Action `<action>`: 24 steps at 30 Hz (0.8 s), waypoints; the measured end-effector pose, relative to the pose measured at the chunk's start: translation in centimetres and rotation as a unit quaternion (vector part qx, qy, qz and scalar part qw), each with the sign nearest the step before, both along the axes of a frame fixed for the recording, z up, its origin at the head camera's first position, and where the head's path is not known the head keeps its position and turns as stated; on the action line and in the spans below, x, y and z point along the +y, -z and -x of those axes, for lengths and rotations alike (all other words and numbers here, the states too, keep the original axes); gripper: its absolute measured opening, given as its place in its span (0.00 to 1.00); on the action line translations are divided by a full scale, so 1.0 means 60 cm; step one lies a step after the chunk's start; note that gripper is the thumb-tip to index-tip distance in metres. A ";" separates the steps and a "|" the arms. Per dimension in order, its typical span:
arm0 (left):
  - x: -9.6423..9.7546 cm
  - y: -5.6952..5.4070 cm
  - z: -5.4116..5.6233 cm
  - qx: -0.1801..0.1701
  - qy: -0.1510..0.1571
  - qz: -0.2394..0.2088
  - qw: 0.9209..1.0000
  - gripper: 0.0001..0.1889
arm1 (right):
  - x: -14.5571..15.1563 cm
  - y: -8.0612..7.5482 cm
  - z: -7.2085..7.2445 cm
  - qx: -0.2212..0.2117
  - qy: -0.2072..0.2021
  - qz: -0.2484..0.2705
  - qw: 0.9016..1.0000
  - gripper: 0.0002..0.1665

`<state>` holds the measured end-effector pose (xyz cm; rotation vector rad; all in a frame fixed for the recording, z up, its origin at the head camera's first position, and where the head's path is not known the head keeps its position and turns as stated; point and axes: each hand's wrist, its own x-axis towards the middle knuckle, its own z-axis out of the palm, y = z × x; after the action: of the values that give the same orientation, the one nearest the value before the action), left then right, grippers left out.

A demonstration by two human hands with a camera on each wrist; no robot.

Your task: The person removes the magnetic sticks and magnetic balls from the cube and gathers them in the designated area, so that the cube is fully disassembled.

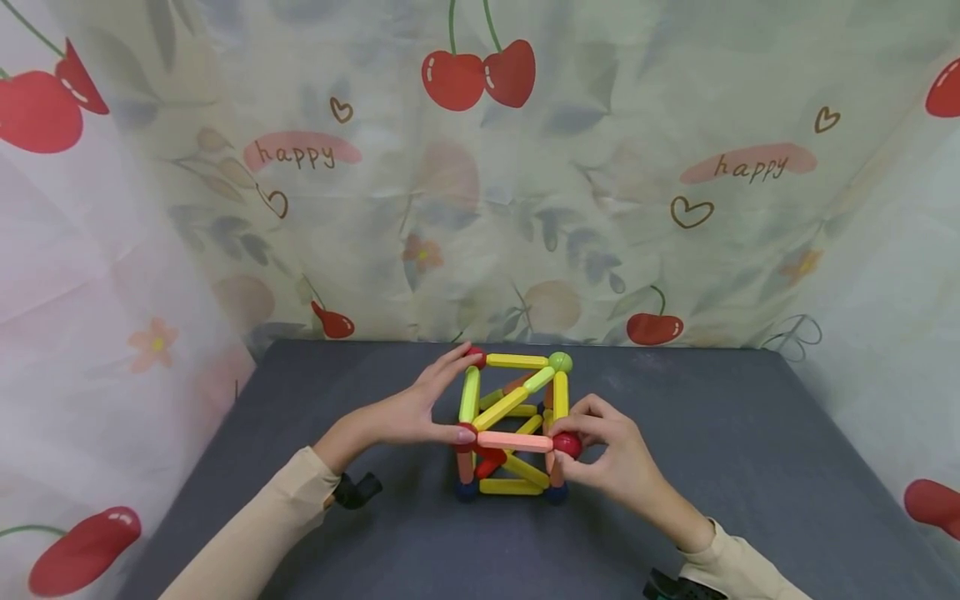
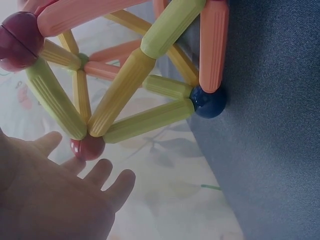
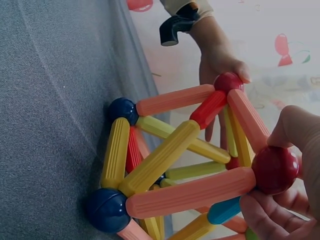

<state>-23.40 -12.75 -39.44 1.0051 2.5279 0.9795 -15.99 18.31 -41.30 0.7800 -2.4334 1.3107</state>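
A cube-like frame of magnetic rods and balls stands mid-table, with blue balls [image 1: 466, 491] at its base. My right hand [image 1: 622, 454] pinches the red ball [image 3: 276, 170] at the near right top corner between thumb and fingers. From there a pink rod [image 1: 514, 442] runs to the near left red ball [image 3: 228, 81], where the thumb of my left hand [image 1: 412, 414] rests. The left fingers extend, spread, to the far left red ball [image 2: 88, 147]. A green ball [image 1: 560, 362] marks the far right top corner. Yellow and green rods form a diagonal across the top.
The dark grey tabletop [image 1: 360, 533] carries the frame near its middle. Behind it hangs a cloth [image 1: 480, 275] printed with cherries and leaves, with more cloth at both sides. A black strap device [image 1: 357, 491] sits at the left wrist, another [image 1: 678, 586] at the right.
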 end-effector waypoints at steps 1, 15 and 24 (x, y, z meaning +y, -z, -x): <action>0.000 0.000 0.000 -0.001 0.000 0.000 1.000 0.55 | 0.000 0.000 0.000 0.000 0.002 -0.001 1.000 0.17; -0.002 0.005 0.002 -0.005 -0.007 0.005 1.000 0.54 | 0.007 -0.002 0.000 -0.013 0.015 -0.011 1.000 0.16; -0.001 0.006 0.003 -0.002 -0.005 0.004 1.000 0.54 | 0.008 0.000 0.001 0.020 0.017 -0.013 1.000 0.20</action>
<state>-23.61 -12.78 -39.83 0.9885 2.5348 0.9734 -16.02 18.78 -41.32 0.7615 -2.4260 1.2414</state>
